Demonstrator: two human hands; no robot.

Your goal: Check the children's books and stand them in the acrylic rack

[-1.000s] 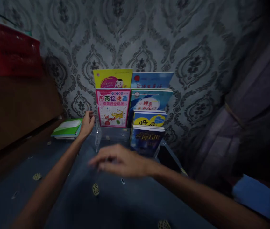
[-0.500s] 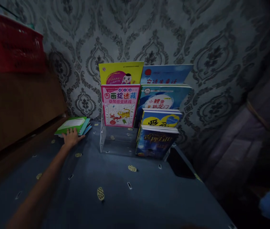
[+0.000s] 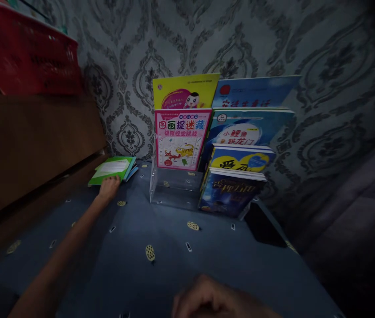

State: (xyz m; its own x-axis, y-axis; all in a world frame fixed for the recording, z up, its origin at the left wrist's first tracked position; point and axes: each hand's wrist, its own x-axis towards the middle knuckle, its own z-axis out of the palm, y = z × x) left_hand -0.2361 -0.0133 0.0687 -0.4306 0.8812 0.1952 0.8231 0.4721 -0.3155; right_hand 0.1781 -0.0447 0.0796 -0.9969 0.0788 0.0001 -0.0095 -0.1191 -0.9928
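Observation:
My left hand [image 3: 109,187] is at the near edge of a green book [image 3: 112,167] with a pale panel on its cover, at the far left of the table. Its fingers are curled over that edge. Light blue books [image 3: 130,171] stick out on the right from under the green one. My right hand [image 3: 212,298] shows at the bottom edge of the view, partly cut off and a little blurred. Its fingers are curled in, and nothing shows in them.
A clear stepped book stand [image 3: 174,194] holds a pink book [image 3: 182,139], a yellow book [image 3: 185,90] and several blue ones. A black flat object [image 3: 263,225] lies right of it. A red basket [image 3: 31,53] sits on a brown wooden piece [image 3: 35,150] at left. Patterned wallpaper [image 3: 128,88] rises behind.
My left hand's fingers have gone from spread on the green book to curled at its near edge. My right hand has come into view at the bottom. The view has shifted left.

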